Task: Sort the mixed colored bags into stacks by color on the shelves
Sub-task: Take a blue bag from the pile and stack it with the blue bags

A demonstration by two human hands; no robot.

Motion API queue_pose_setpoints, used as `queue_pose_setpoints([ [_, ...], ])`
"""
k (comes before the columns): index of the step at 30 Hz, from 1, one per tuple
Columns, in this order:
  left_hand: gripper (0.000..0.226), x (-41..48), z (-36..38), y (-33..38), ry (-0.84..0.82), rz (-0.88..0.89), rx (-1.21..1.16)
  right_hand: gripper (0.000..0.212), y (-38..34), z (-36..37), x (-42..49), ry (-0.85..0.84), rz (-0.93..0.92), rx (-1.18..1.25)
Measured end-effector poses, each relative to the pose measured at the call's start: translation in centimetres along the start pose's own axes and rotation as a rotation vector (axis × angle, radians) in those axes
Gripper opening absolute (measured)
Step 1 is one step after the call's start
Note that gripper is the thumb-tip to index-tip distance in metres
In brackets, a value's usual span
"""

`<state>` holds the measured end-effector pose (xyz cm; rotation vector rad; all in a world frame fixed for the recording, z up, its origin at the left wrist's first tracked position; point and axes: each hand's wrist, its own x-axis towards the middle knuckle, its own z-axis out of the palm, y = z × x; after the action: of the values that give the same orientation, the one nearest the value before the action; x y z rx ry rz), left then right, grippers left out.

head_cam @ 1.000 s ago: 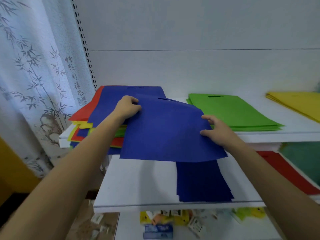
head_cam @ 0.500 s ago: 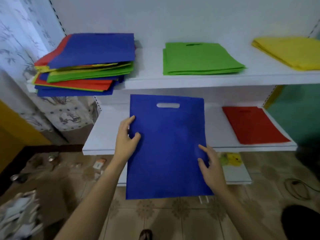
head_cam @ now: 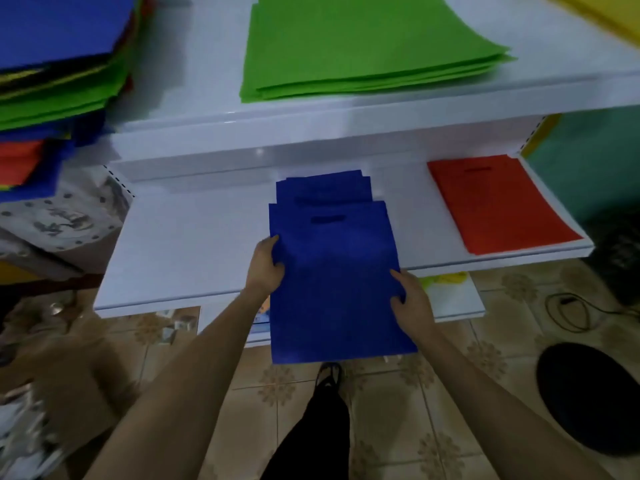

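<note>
I hold a blue bag flat by both side edges: my left hand grips its left edge, my right hand its right edge. Its top half lies over the blue stack on the lower shelf, and its bottom half overhangs the shelf's front edge. A red stack lies on the same shelf to the right. On the upper shelf are the mixed colored pile at left, a green stack in the middle and a yellow stack at far right.
A patterned curtain hangs at left beneath the mixed pile. Below is tiled floor with a cardboard box at left, a black round object at right and a black cable. My leg stands under the bag.
The bag came off the mixed pile, dropped to the lower shelf level, and now lies partly over the blue stack. The view has tilted further down and closer.
</note>
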<state>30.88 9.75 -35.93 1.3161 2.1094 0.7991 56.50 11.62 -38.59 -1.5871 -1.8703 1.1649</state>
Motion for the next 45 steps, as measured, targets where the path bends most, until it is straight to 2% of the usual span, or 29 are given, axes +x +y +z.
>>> queue_pose_setpoints([
  [10, 0.061, 18.1, 3.5, -3.8, -0.063, -0.061, 0.113, 0.050, 1.7, 3.7, 16.8, 0.081, -0.001, 0.023],
  [14, 0.065, 20.9, 4.2, -5.2, -0.224, -0.138, 0.265, 0.050, 2.7, 4.4, 19.1, 0.004, 0.045, 0.006],
  [16, 0.062, 20.6, 4.3, -5.4, -0.246, -0.188, 0.309, 0.050, 3.1, 4.2, 18.9, -0.036, 0.069, -0.067],
  [22, 0.055, 14.3, 2.1, -3.4, -0.145, -0.078, 0.266, 0.046, 1.0, 1.9, 13.3, -0.089, 0.021, -0.151],
  [28, 0.045, 3.5, -2.5, 1.5, 0.034, 0.123, 0.329, 0.046, -5.5, -0.2, 4.3, -0.154, -0.299, -0.360],
  [32, 0.042, -3.9, -6.3, 4.9, 0.161, 0.235, 0.412, 0.047, -10.5, -1.5, -1.3, -0.135, -0.493, -0.485],
  [36, 0.039, -9.7, -10.9, 7.9, 0.222, 0.376, 0.460, 0.044, -16.7, -3.0, -5.5, -0.055, -0.641, -0.428],
  [40, 0.040, -13.8, -16.3, 10.2, 0.368, 0.567, 0.438, 0.037, -24.5, -4.0, -7.4, 0.051, -0.787, -0.287],
  [43, 0.045, -14.4, -21.9, 11.4, 0.491, 0.617, 0.426, 0.035, -29.8, -3.7, -7.6, 0.073, -0.839, -0.227],
  [45, 0.040, -13.6, -26.5, 11.7, 0.577, 0.628, 0.421, 0.034, -33.2, -3.0, -7.1, 0.088, -0.876, -0.225],
])
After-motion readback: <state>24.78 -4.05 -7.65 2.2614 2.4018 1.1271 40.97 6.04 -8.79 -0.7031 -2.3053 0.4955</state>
